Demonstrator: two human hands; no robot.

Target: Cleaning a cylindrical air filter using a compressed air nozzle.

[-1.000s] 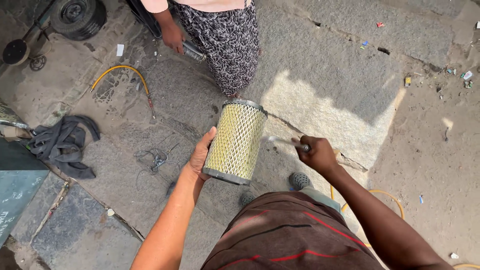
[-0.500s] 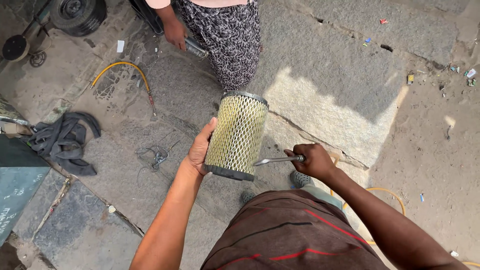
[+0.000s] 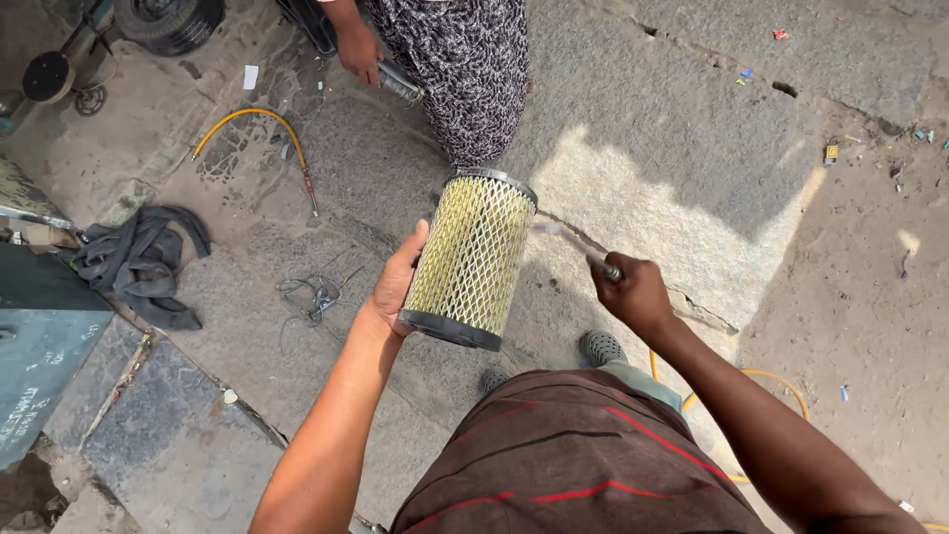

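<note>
The left hand grips a cylindrical air filter with yellow pleats under metal mesh, holding it upright and slightly tilted above the stone pavement. The right hand is closed around a thin metal rod, its blurred tip near the filter's upper side. Another person's hand holds a tool beyond.

Both arms are bare from the shoulder edge of the view down to the wrists, with no sleeves, watch or bracelet showing. The left hand and right hand wear no gloves or rings. The torso is covered by a dark brown shirt crossed by thin red stripes and a fainter dark line. Below it, grey perforated clog shoes cover the feet.
</note>
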